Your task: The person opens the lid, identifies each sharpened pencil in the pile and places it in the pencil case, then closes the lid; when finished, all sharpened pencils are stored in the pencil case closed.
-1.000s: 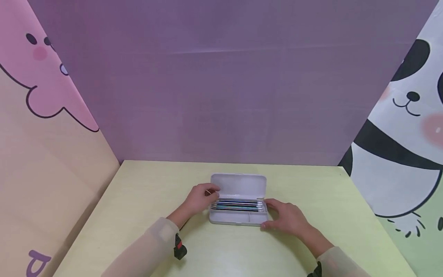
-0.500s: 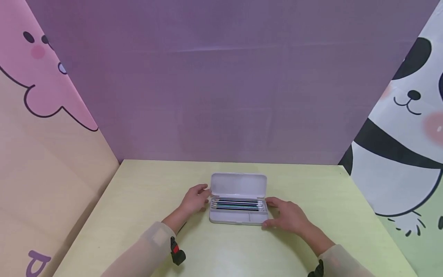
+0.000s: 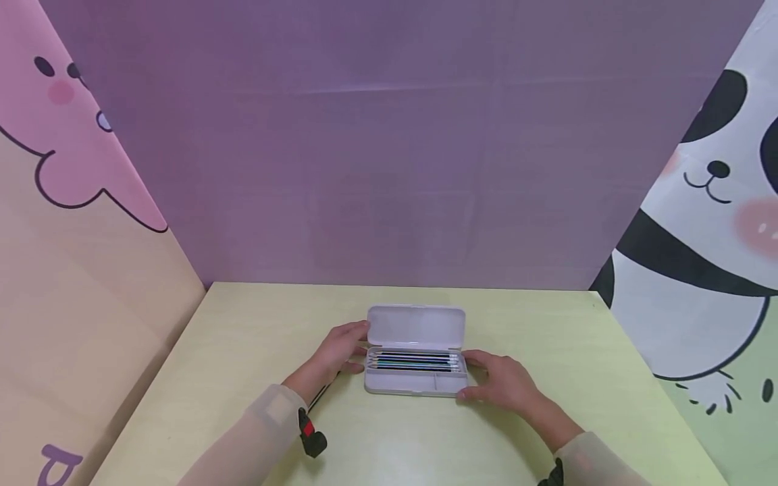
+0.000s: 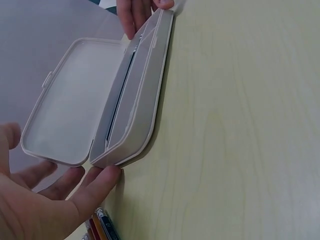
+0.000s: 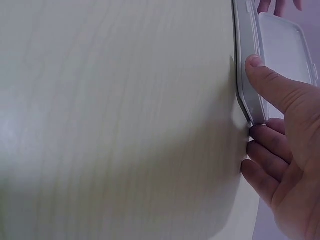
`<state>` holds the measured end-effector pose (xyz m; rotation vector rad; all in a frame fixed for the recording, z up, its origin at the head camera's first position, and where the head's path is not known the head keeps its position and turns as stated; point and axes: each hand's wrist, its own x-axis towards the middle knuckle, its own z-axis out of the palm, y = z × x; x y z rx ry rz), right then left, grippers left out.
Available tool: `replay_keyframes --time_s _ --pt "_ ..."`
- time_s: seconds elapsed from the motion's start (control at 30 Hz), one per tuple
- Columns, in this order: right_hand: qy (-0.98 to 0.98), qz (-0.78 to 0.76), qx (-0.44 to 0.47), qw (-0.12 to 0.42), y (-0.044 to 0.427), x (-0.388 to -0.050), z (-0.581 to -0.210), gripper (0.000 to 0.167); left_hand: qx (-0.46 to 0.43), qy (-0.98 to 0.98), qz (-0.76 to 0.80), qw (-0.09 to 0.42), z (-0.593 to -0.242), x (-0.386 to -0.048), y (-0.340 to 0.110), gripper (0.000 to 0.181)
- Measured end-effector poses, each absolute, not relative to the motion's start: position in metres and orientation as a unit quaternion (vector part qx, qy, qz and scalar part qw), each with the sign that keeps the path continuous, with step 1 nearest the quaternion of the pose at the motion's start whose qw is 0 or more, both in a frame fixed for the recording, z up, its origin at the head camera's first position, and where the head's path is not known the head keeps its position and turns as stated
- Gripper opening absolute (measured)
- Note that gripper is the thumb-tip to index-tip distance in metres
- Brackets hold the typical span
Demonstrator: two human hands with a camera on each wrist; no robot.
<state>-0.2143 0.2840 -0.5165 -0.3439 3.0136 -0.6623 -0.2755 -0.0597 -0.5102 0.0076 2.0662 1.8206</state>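
Observation:
An open white pencil case (image 3: 417,385) lies on the table, its lid (image 3: 417,327) tilted up at the back. Inside, several striped pencils (image 3: 416,361) lie side by side in the long rear compartment. My left hand (image 3: 333,351) is at the case's left end, fingers spread; in the left wrist view the fingertips (image 4: 111,172) touch the end of the case and the lid's edge. Around the right end, my right hand (image 3: 503,381) holds the case, thumb (image 5: 270,80) on the front wall and fingers behind the corner.
Several more pencils (image 4: 102,225) lie on the table beneath my left hand, mostly hidden by the wrist in the head view. A purple wall (image 3: 395,169) rises behind the table (image 3: 273,304), with printed walls at both sides.
My left hand has drawn back leftward from over the pencils to the case's left end, and its fingers have spread. My right hand stays at the right end.

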Motion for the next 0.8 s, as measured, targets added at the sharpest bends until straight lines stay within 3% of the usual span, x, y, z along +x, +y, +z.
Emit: replay_keyframes --time_s 0.4,0.8 --pt "0.97 -0.221 -0.103 0.014 0.281 -0.213 -0.519 0.086 -0.056 0.716 0.67 0.19 -0.507 -0.28 -0.052 0.082" --pt "0.969 -0.226 -0.1 0.006 0.281 -0.209 -0.518 0.085 -0.052 0.685 0.69 0.227 -0.501 -0.274 -0.054 0.067"
